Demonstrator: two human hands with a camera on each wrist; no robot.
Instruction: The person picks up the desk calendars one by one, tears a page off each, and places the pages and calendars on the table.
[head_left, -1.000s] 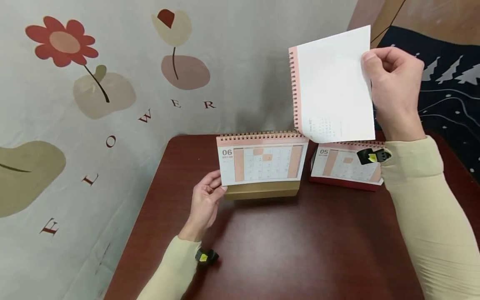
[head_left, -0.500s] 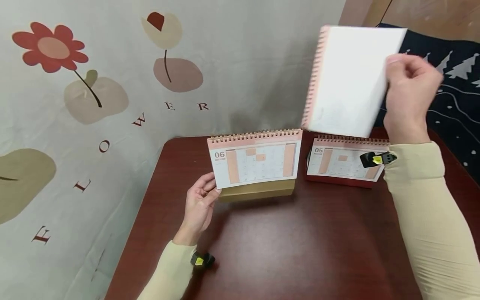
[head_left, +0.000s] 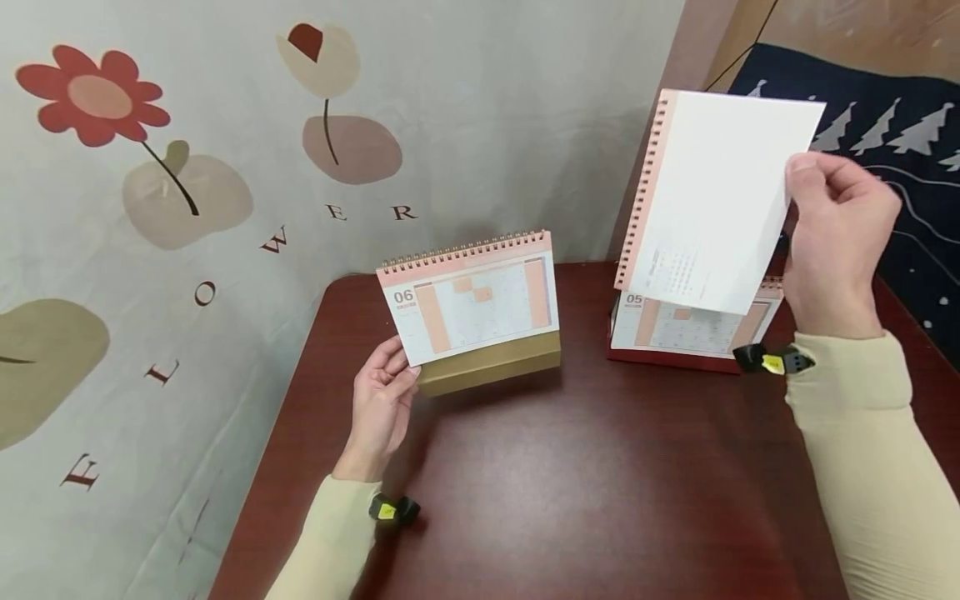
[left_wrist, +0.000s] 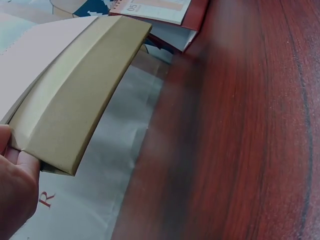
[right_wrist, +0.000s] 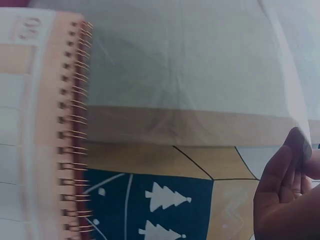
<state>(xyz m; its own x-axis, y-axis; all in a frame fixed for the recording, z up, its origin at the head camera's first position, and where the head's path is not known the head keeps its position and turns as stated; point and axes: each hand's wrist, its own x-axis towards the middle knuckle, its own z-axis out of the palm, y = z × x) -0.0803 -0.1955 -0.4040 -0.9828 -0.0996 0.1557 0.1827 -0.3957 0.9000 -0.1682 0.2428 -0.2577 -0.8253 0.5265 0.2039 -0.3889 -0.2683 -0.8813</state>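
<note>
My left hand (head_left: 378,417) grips a spiral desk calendar (head_left: 480,308) by its lower left corner. The calendar shows page 06 and has a gold stand (left_wrist: 90,95), tilted in the left wrist view. Thumb and fingers of my right hand (head_left: 840,225) pinch the edge of a loose calendar page (head_left: 727,192). Punched holes run down the page's pink edge, and its mostly white back faces me. Behind that page, partly covered, a second desk calendar (head_left: 697,337) stands with page 05 showing on a red stand. Its metal rings (right_wrist: 80,135) show in the right wrist view.
A dark red-brown table (head_left: 540,492) lies under both calendars. Behind it hangs a pale cloth (head_left: 465,108) with printed flowers and letters. At the right is a dark blue cloth (head_left: 926,179) with white trees.
The loose page, at the 06 calendar's right end a second ago, has moved right and away from it. My left hand has shifted the 06 calendar left and turned it slightly.
</note>
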